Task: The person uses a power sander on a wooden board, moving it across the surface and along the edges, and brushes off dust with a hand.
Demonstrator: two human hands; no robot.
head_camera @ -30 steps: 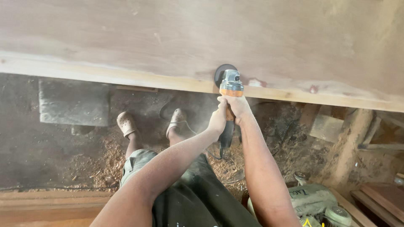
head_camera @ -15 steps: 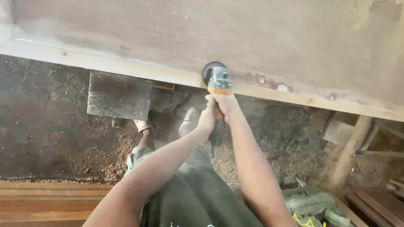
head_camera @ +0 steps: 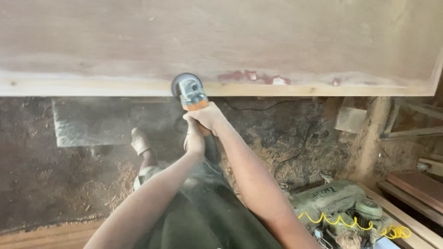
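We see the right hand (head_camera: 210,116) closed fully around the body of an angle grinder (head_camera: 191,94), just behind its orange collar, at the centre of the frame. The left hand (head_camera: 194,138) sits directly below it, fingers wrapped around the rear of the same tool, touching the right hand. Both arms extend upward from the bottom of the frame.

The grinder's grey head and dark round disc lie against the lower edge of a large wooden panel (head_camera: 221,37), where the pale edge strip (head_camera: 92,86) meets the broad face. This surface fills the upper third of the frame from left to right. Several reddish filler patches (head_camera: 251,76) sit on the panel just right of the disc.

Below the panel we see a dirt floor (head_camera: 46,180) strewn with sawdust. A grey slab (head_camera: 87,122) lies at centre left. One foot in a light clog (head_camera: 140,140) stands on the floor left of the hands. A black cable (head_camera: 295,152) runs across the floor at centre right. A green machine (head_camera: 341,207) with a yellow coiled hose (head_camera: 337,220) occupies the lower right. Timber offcuts (head_camera: 415,184) lie at the right edge.
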